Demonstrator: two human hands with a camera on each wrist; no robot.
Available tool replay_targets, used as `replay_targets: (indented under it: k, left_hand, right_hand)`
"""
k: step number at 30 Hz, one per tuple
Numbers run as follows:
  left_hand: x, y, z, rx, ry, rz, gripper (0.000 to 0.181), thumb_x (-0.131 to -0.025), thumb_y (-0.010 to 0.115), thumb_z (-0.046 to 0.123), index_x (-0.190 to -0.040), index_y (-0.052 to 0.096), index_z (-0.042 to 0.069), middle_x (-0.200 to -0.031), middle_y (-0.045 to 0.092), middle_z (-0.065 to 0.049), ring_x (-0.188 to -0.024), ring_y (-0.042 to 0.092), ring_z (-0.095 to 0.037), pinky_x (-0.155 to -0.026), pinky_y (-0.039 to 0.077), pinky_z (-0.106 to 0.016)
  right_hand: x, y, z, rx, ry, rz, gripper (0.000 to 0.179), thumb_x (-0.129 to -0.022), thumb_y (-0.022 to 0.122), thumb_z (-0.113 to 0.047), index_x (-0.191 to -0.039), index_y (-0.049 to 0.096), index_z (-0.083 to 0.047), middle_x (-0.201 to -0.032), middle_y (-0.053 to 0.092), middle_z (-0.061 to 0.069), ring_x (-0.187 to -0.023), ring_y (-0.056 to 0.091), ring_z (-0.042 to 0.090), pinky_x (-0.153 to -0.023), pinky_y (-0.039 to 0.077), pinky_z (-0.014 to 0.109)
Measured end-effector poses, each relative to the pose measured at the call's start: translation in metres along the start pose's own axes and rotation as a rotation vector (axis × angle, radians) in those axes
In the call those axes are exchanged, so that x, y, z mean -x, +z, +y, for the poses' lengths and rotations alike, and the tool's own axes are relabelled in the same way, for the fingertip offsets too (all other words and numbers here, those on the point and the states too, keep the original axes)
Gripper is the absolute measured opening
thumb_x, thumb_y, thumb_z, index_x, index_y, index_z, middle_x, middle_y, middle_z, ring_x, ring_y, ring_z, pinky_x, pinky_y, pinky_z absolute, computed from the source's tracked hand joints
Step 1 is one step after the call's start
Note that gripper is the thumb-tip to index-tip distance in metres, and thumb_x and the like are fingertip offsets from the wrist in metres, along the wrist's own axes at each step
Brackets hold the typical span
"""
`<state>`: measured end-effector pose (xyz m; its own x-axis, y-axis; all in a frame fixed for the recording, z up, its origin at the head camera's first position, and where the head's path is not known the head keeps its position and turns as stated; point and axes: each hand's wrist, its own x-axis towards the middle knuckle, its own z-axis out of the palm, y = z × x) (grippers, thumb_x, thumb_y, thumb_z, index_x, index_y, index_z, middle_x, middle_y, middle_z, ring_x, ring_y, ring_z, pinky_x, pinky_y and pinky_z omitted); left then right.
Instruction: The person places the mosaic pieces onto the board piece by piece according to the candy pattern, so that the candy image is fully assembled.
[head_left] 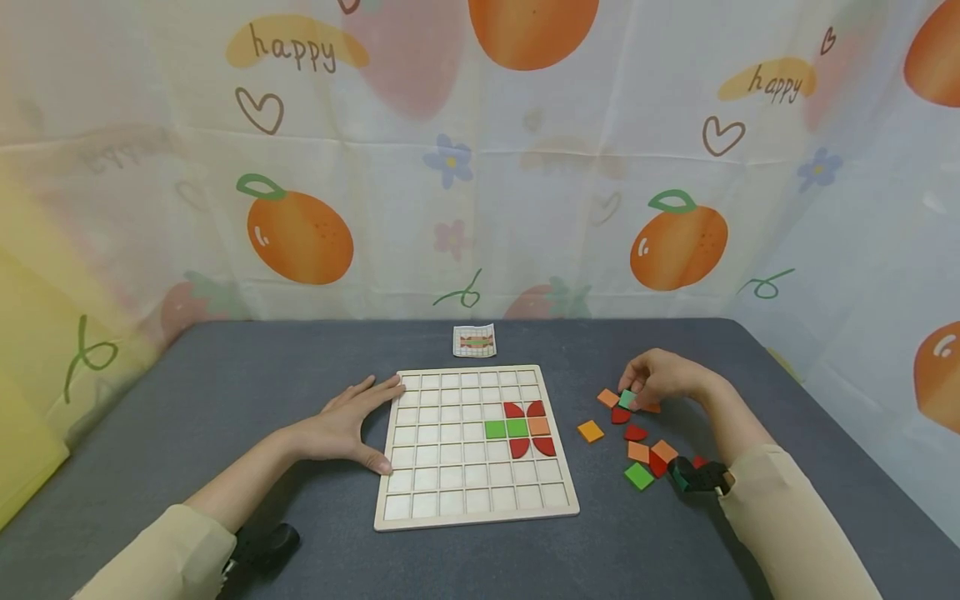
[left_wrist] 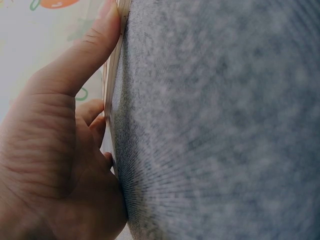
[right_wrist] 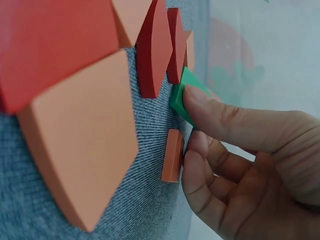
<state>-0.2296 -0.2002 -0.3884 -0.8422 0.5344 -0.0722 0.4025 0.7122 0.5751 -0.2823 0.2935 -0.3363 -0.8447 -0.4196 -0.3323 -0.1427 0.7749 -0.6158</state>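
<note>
A wooden-framed grid board [head_left: 477,525] lies on the dark table. Toward its right side sit two green square tiles [head_left: 495,429], an orange square [head_left: 538,426] and several red rounded pieces [head_left: 519,448]. My left hand [head_left: 337,427] rests against the board's left edge, thumb and fingers spread along it. Right of the board, among loose tiles, my right hand [head_left: 666,375] pinches a teal-green square tile [right_wrist: 181,102] between thumb and fingers. In the right wrist view this tile is tilted, and an orange tile [right_wrist: 172,155] lies just below it, near the curled fingers.
Loose tiles lie right of the board, among them a yellow-orange square [head_left: 590,431], a bright green square [head_left: 639,477] and a red rounded piece [head_left: 635,432]. A small pattern card [head_left: 474,330] lies behind the board. A printed curtain [head_left: 480,233] hangs past the table's far edge.
</note>
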Motion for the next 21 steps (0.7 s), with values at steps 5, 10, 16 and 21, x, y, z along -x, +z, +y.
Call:
replay_targets:
  k: [5,10,16,21]
  left_hand:
    - [0.000,0.001,0.000,0.002,0.005,0.005,0.114,-0.066,0.086,0.051,-0.157,0.028,0.013,-0.168,0.015,-0.010,-0.153,0.003,-0.048,-0.110,0.008,-0.078]
    - [0.000,0.000,0.000,0.004,0.005,0.010,0.114,-0.066,0.086,0.051,-0.156,0.029,0.013,-0.168,0.016,-0.010,-0.153,0.004,-0.048,-0.110,0.009,-0.078]
    - [0.000,0.001,-0.001,0.007,0.005,0.009,0.114,-0.066,0.087,0.051,-0.157,0.029,0.013,-0.168,0.016,-0.010,-0.153,0.003,-0.048,-0.110,0.008,-0.078]
    - [0.000,0.000,-0.001,0.004,0.007,0.011,0.114,-0.066,0.086,0.051,-0.157,0.029,0.013,-0.168,0.016,-0.010,-0.153,0.003,-0.048,-0.110,0.009,-0.078]
  right_hand:
    - [0.002,0.000,0.000,0.005,-0.030,0.007,0.025,-0.087,0.069,-0.007,-0.109,0.067,0.005,-0.086,0.068,0.008,-0.072,0.054,0.014,-0.070,0.047,0.031]
    - [0.004,-0.002,-0.003,0.004,-0.035,0.023,0.022,-0.089,0.069,-0.010,-0.107,0.068,0.003,-0.089,0.069,0.010,-0.077,0.061,0.015,-0.079,0.053,0.033]
    - [0.004,-0.005,-0.006,-0.009,-0.007,0.065,0.019,-0.090,0.068,-0.010,-0.106,0.069,0.001,-0.089,0.068,0.008,-0.076,0.059,0.017,-0.076,0.053,0.033]
    - [0.005,-0.005,-0.010,-0.039,0.005,0.112,0.022,-0.093,0.064,-0.011,-0.110,0.067,0.002,-0.097,0.069,0.012,-0.080,0.059,0.018,-0.073,0.052,0.031]
